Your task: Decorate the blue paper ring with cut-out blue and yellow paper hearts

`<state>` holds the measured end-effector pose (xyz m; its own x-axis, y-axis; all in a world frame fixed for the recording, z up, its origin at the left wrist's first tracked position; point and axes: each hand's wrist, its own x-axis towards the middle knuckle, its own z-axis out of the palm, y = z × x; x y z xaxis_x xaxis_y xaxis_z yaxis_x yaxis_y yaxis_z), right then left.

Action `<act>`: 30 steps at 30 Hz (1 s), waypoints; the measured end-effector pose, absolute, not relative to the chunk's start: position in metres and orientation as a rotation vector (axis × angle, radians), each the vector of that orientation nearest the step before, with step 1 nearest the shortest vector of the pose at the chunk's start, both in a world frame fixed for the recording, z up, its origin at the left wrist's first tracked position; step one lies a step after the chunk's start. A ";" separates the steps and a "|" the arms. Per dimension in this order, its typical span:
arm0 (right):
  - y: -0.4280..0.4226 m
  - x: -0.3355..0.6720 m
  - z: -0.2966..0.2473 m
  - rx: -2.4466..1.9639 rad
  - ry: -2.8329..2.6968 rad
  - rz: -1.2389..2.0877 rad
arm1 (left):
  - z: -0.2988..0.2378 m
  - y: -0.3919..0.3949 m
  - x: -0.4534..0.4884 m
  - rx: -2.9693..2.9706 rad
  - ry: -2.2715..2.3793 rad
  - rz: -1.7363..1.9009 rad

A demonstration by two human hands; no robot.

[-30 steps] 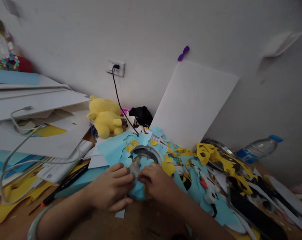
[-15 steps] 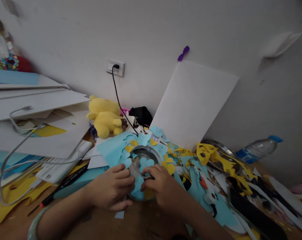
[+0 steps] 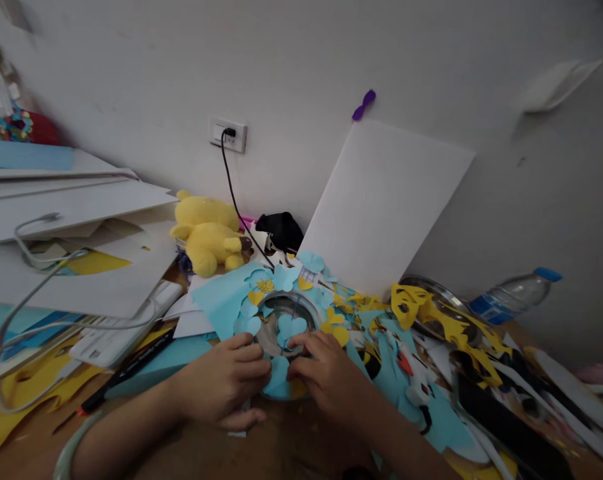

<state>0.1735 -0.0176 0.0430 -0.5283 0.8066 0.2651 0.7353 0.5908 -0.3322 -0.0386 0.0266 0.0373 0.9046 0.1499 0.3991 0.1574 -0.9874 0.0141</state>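
A round ring [image 3: 308, 303] with a see-through middle lies on the desk, edged with light-blue and yellow paper cutouts. A blue heart-shaped paper cutout [image 3: 290, 328] lies over its middle, and a rounded blue cutout [image 3: 277, 379] is at the near rim. My left hand [image 3: 228, 377] is curled at the ring's near left edge, its thumb lower down; what its fingers hold is hidden. My right hand [image 3: 326, 373] is at the near right, index finger and thumb apart beside the blue cutouts, with nothing visible between them.
A yellow plush toy [image 3: 208, 233] and a white board [image 3: 386, 207] stand behind the ring. Yellow paper scraps [image 3: 416, 307], a plastic bottle [image 3: 516, 297] and a black phone-like slab [image 3: 511, 427] are to the right. A grey cable [image 3: 11, 333] and a black pen [image 3: 126, 370] lie left.
My right fingertips have shifted slightly right, so more of the blue heart-shaped cutout shows. My left hand stays curled in nearly the same place. The view has shifted a little.
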 end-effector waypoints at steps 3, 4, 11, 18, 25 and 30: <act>-0.018 0.171 0.044 -1.223 -2.435 0.238 | 0.035 0.025 -0.037 -3.037 -0.250 -0.659; -0.019 0.170 0.045 -1.229 -2.426 0.238 | 0.034 0.025 -0.037 -3.023 -0.257 -0.681; -0.030 0.160 0.044 -1.335 -2.238 0.173 | 0.040 0.022 -0.046 -2.774 -0.292 -1.125; -0.045 0.170 0.046 -1.377 -2.243 0.082 | 0.032 0.016 -0.044 -2.775 -0.122 -1.119; -0.111 0.220 0.029 -1.605 -2.342 0.161 | 0.018 -0.007 -0.032 -2.908 0.091 -1.088; -0.148 0.229 -0.025 -1.674 -2.394 0.031 | 0.010 -0.013 -0.024 -2.984 0.092 -1.012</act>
